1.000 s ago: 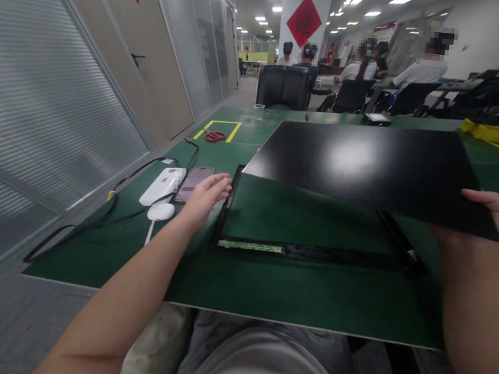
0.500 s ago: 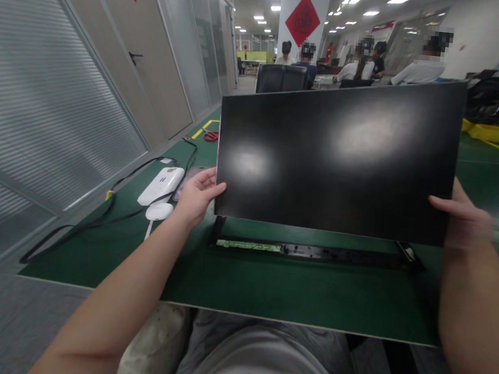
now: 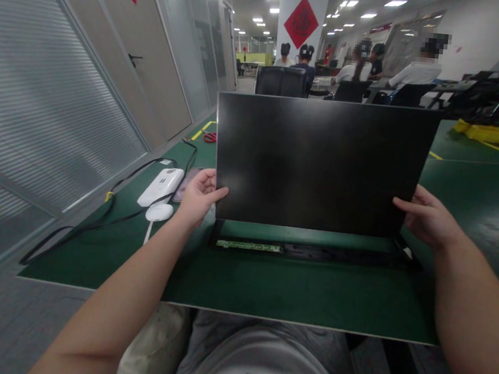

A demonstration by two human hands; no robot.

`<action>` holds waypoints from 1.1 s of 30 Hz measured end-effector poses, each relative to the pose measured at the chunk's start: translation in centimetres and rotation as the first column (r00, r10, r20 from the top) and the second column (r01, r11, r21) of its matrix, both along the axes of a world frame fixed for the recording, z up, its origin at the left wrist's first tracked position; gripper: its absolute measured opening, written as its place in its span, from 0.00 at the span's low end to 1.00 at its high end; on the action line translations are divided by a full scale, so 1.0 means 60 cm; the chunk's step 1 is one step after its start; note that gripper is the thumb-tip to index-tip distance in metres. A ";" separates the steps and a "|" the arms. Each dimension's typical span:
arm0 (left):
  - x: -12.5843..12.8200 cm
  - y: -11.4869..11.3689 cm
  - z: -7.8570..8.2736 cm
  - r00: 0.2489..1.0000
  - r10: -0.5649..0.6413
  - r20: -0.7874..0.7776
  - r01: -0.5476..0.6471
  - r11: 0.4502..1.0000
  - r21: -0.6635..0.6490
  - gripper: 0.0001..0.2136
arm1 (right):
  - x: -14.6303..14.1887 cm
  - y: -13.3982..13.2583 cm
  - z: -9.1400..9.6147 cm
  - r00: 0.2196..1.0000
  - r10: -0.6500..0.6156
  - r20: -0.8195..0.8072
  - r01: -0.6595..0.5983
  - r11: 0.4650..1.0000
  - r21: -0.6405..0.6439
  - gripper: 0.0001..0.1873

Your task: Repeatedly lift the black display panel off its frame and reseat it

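A black, glossy flat display panel (image 3: 317,164) stands nearly upright in front of me, held by its two side edges. My left hand (image 3: 202,197) is closed on its left edge, thumb on the face and fingers behind. On the right edge, my right hand (image 3: 432,216) grips the same way near the lower corner. Below the panel a black frame (image 3: 335,254) lies on the green table, its near bar showing a green circuit board strip (image 3: 248,246). The panel hides the rest of the frame.
A white box-shaped device (image 3: 160,187), a small white round case (image 3: 159,211) and a black cable (image 3: 127,218) lie left on the green table (image 3: 309,296). Red-handled scissors (image 3: 209,137) sit beyond. A yellow object (image 3: 486,132) is at the far right. Several people sit behind.
The panel's right side has come down and leftward with my right hand, so its top edge is now level. My left hand has barely moved.
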State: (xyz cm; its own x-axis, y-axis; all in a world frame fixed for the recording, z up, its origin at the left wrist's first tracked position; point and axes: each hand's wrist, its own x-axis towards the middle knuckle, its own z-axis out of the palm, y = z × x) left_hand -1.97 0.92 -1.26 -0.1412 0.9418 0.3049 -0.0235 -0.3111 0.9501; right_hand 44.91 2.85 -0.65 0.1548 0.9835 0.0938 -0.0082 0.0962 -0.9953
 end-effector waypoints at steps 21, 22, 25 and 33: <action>0.001 0.005 -0.014 0.990 -0.086 -0.110 0.060 0.973 -0.224 0.23 | 0.017 0.010 -0.007 1.000 -0.010 0.027 0.015 0.983 -0.186 0.21; 0.001 0.005 -0.014 0.989 -0.093 -0.118 0.064 0.971 -0.229 0.23 | 0.018 0.010 -0.007 1.000 -0.008 0.030 0.013 0.983 -0.181 0.21; 0.001 0.005 -0.016 0.987 -0.112 -0.115 0.082 0.968 -0.237 0.23 | 0.021 0.011 -0.007 0.999 -0.009 0.031 0.014 0.983 -0.183 0.20; 0.001 0.003 -0.013 0.993 -0.114 -0.031 0.104 0.965 -0.241 0.27 | 0.017 0.007 0.002 1.000 -0.008 -0.003 0.007 0.970 -0.244 0.21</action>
